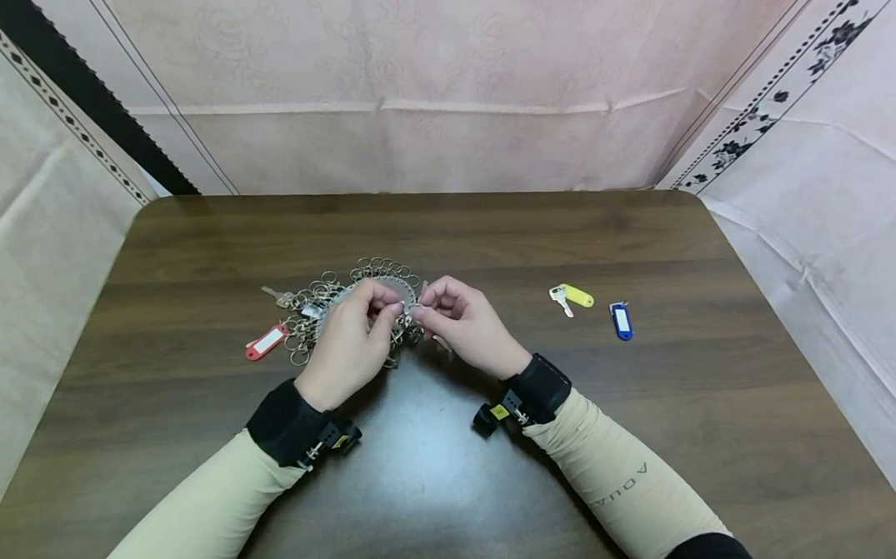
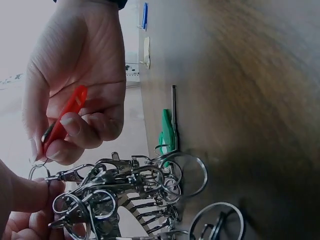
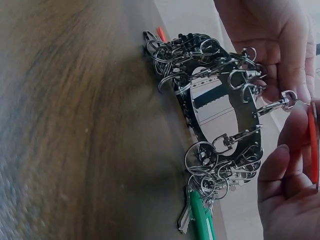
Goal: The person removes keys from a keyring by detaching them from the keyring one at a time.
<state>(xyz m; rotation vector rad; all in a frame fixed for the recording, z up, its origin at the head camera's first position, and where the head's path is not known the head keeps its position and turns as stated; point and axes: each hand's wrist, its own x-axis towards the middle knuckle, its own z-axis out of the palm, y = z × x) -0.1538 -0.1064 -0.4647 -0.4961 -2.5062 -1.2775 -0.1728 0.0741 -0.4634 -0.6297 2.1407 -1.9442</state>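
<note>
Two hands meet at a crowded key ring, just left of centre in the head view.
The left hand [image 1: 349,338] pinches a split ring [image 2: 32,168] on a swivel clasp [image 3: 272,106] of the large metal ring [image 3: 246,117]; the right hand [image 1: 474,324], fingers curled, grips a red key tag [image 2: 66,120] touching that split ring. A green key tag [image 3: 201,215] hangs nearby, another red tag [image 1: 267,342] lies left, and a yellow tag [image 1: 580,295] with its key [image 1: 560,296] and a blue tag [image 1: 622,322] lie right of centre on the desk [image 1: 458,504].
</note>
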